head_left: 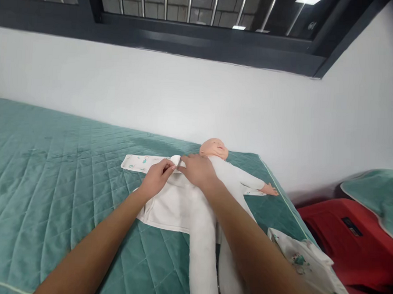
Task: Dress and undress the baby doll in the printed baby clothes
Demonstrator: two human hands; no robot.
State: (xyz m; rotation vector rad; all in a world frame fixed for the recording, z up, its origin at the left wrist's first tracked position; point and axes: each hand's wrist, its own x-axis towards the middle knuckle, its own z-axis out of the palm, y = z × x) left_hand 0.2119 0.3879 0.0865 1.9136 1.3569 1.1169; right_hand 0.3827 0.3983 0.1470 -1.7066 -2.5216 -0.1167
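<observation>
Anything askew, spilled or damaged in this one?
Nothing looks spilled or damaged. The printed cloth looks untidy: rumpled at the right edge of the mat, whereas the shirt under the doll is spread out.

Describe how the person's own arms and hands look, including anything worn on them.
The left hand and right hand are ungloved. The left forearm and right forearm are bare, with no sleeve, watch, bracelet or marking visible.
</observation>
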